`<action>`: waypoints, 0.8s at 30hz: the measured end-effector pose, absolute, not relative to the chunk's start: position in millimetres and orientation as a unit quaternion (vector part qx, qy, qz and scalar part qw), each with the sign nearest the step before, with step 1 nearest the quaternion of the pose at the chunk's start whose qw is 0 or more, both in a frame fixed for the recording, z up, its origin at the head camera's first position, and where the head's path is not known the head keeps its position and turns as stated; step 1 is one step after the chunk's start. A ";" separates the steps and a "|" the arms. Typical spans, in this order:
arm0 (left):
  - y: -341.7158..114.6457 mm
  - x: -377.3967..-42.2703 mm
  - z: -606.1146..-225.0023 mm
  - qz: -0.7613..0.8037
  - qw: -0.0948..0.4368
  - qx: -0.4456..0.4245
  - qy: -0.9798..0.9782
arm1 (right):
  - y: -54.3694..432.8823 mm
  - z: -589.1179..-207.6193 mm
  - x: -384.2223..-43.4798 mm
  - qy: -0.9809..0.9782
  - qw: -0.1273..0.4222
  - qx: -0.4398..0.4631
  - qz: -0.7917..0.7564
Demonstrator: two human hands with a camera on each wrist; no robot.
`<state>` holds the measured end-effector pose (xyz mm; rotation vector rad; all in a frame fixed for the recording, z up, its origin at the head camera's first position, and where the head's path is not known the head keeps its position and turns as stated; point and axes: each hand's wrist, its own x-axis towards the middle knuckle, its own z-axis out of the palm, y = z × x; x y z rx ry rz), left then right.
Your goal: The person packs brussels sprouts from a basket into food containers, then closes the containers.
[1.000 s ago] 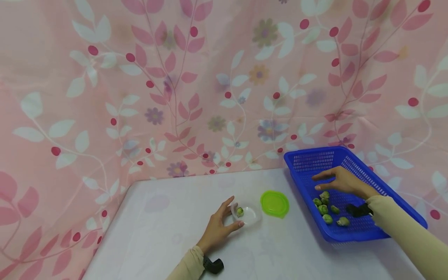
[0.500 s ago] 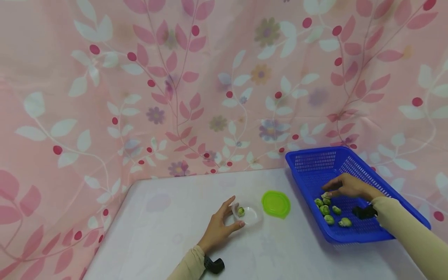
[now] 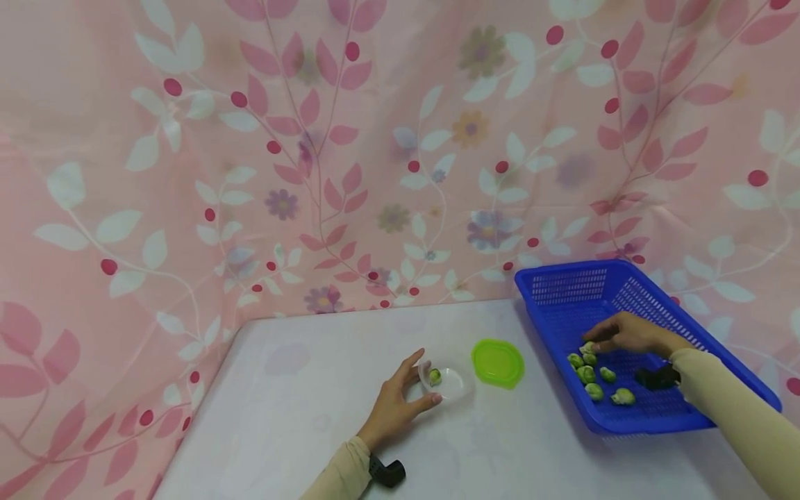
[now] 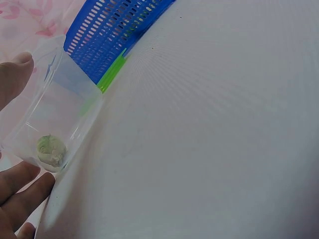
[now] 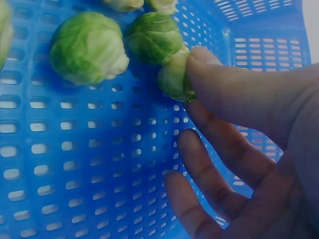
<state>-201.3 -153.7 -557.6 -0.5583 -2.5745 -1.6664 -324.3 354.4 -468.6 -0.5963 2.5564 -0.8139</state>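
Observation:
My left hand [image 3: 397,402] holds a clear plastic container [image 3: 455,383] on the table, thumb on one side and fingers on the other. One Brussels sprout [image 4: 51,151] lies at the container's bottom, seen through its wall. Inside the blue basket [image 3: 650,417], my right hand [image 3: 636,335] pinches another Brussels sprout [image 5: 175,78] between thumb and index finger. The remaining right fingers spread loosely below it in the right wrist view. Several more Brussels sprouts [image 3: 585,374] lie close by on the basket floor.
A green lid [image 3: 498,362] lies flat on the white table [image 3: 294,410], between the container and the basket. Behind the table hangs a pink floral cloth [image 3: 375,173]. The basket's raised, perforated walls surround my right hand.
My right hand has come down from above the basket floor to the sprouts, and its thumb and index finger have closed on one. My left hand keeps its place at the container.

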 end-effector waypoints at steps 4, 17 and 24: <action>-153.5 -201.3 -557.5 -0.533 0.015 -0.177 -0.827 | 355.2 -470.7 -324.8 0.910 0.201 -0.213 -0.293; -153.0 -201.5 -558.7 -0.531 0.018 -0.181 -0.828 | 357.1 -470.1 -325.0 0.913 0.180 -0.210 -0.300; -152.2 -199.9 -557.9 -0.530 0.016 -0.175 -0.830 | 356.7 -468.0 -322.0 0.918 0.150 -0.201 -0.308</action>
